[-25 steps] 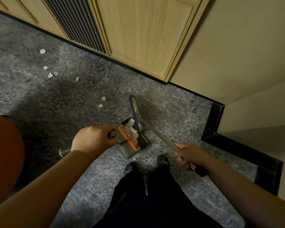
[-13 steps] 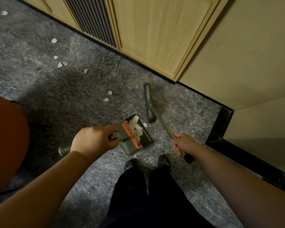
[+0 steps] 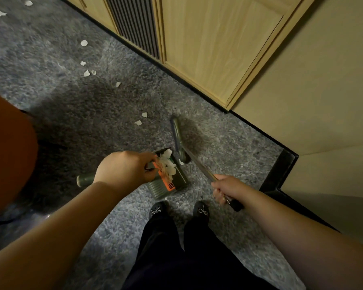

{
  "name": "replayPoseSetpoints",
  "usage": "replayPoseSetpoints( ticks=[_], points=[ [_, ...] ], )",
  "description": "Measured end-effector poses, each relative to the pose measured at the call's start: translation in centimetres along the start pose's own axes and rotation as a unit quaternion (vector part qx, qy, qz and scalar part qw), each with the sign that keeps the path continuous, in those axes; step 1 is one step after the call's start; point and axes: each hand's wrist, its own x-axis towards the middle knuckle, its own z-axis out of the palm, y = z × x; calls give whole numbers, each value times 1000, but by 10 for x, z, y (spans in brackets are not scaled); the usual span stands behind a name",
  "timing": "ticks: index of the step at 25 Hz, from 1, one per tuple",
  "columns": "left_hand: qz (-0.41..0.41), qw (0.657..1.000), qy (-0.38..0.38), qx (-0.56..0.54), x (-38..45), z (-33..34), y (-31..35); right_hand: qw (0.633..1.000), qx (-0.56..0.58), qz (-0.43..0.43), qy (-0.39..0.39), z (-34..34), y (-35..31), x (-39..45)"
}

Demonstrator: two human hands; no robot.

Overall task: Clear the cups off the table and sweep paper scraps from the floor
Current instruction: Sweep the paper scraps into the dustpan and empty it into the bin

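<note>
My left hand [image 3: 124, 168] grips the handle of a dark green dustpan [image 3: 176, 182] with an orange label, which sits on the grey carpet just ahead of my feet. White paper scraps [image 3: 168, 164] are piled in the pan. My right hand [image 3: 224, 188] grips the thin metal handle of a broom [image 3: 179, 139], whose head lies on the carpet just beyond the pan. Two loose scraps [image 3: 140, 119] lie left of the broom head. Several more scraps [image 3: 86, 69] are scattered farther off at the upper left.
Light wooden cabinet doors [image 3: 214, 45] with a slatted vent [image 3: 134, 24] run along the far side. A beige wall with black skirting [image 3: 281, 168] juts in at right. An orange-brown rounded object [image 3: 8, 153] fills the left edge. My black shoes [image 3: 178, 211] stand behind the pan.
The broom head has moved away from the pan towards the cabinet and my right hand has followed it. The view has shifted, bringing more scraps into sight at the upper left.
</note>
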Motion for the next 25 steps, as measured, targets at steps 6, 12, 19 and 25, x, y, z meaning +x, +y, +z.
replayPoseSetpoints(
  ticks=[6, 12, 19, 25],
  points=[
    [-25, 998, -31, 52, 9, 4, 5, 998, 38, 18, -47, -22, -3, -19],
    [-22, 998, -8, 52, 1, 1, 4, 998, 47, -7, -42, -57, 9, -35],
    [-140, 990, 10, 19, -21, 4, 18, 998, 13, -56, 28, -52, -7, -15],
    [-142, 989, -2, 33, -24, 12, 26, 999, -25, -29, 18, -34, -21, 11]
  ],
)
